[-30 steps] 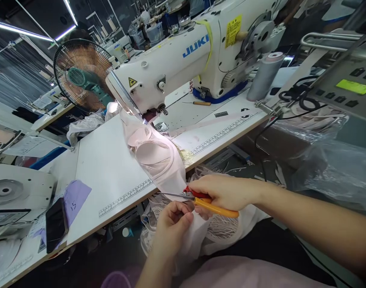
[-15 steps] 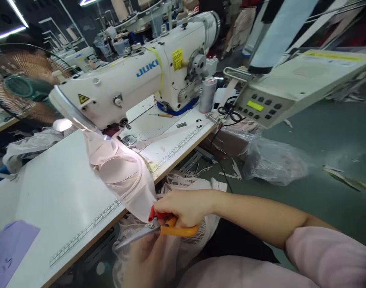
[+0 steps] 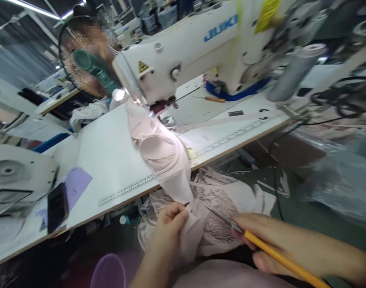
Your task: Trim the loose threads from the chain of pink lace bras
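A pale pink bra (image 3: 161,148) with a moulded cup hangs from under the sewing machine's head (image 3: 153,76), over the table edge and towards my lap. My left hand (image 3: 169,224) pinches its lower cloth between thumb and fingers. In my right hand (image 3: 267,232) are scissors with orange handles (image 3: 271,250), blurred by motion. Their metal blades point left towards the cloth, and the fingers wrap partly round the handles. A heap of pale pink lace pieces (image 3: 219,224) lies in my lap beneath both hands.
A wooden-handled awl (image 3: 214,99) lies near the machine's base, with a grey thread cone (image 3: 297,74) to its right. On the left are a phone (image 3: 57,208) and purple paper (image 3: 77,188). A purple bin (image 3: 109,272) stands below; a fan (image 3: 83,60) is behind.
My view has swung left. My right hand with the scissors has moved right, away from my left hand. My left hand now shows plainly, pinching the cloth.
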Available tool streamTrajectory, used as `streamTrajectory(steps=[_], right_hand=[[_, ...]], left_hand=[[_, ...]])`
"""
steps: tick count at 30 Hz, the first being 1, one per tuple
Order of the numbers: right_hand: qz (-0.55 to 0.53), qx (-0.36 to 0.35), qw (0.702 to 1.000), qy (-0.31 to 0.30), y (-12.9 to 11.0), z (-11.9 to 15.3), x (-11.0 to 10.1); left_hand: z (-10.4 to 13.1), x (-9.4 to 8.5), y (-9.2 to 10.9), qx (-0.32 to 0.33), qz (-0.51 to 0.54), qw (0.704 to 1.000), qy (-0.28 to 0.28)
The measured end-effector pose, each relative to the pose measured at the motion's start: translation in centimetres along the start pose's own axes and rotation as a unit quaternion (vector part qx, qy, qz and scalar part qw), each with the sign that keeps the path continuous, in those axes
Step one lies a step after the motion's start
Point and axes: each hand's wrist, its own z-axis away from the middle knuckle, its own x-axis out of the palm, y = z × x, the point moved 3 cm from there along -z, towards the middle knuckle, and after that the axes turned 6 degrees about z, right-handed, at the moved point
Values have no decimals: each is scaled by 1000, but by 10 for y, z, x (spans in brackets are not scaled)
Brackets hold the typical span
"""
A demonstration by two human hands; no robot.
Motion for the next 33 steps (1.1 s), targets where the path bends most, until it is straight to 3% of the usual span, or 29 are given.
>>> streamTrajectory(steps=[2,7,13,19,33], right_hand=[[-7,16,999,-40,10,6,14],[-41,49,997,-40,10,0,30],[-40,59,996,-54,-8,-15,22],[-25,72,996,-45,-8,-12,16],[-29,61,996,-64,-11,-14,13]], left_hand=[[-1,0,-1,-8,10,1000,-6],[2,-1,-2,-3,-4,1000,-25],[5,-4,0,41,-54,997,-20],[5,-9,2,80,-91,992,-24],[2,-15,-3,66,-58,996,4]])
